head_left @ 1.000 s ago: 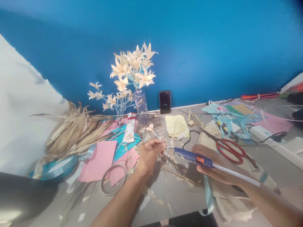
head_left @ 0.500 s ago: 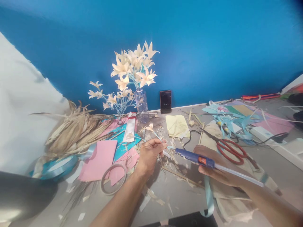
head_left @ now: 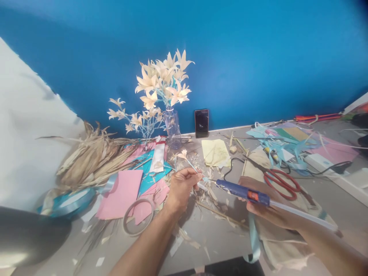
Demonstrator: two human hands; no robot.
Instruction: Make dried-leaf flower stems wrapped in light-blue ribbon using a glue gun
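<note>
Between the thumb and fingers of my left hand (head_left: 184,186) is the thin light-blue stem of a small artificial flower (head_left: 183,154), its pale bloom pointing up and away. My right hand (head_left: 258,199) is closed round a blue hot glue gun (head_left: 238,189) with an orange-red part. A long translucent glue stick (head_left: 303,216) sticks out of its back end. The gun's metal tip points left, close to the light-blue end of the stem by my left fingertips. Whether the tip touches it I cannot tell.
Red-handled scissors (head_left: 281,184) lie on cloth at the right. Behind stand a clear bottle (head_left: 172,128) of pale flowers and a propped phone (head_left: 201,123). Dried husks (head_left: 86,161), pink paper (head_left: 119,195), a tape ring (head_left: 124,222) and blue ribbon (head_left: 69,203) lie left. Scraps litter the table.
My right hand has drawn the glue gun slightly to the right, so its tip is a little farther from my left fingers. My left hand stays almost still with the flower.
</note>
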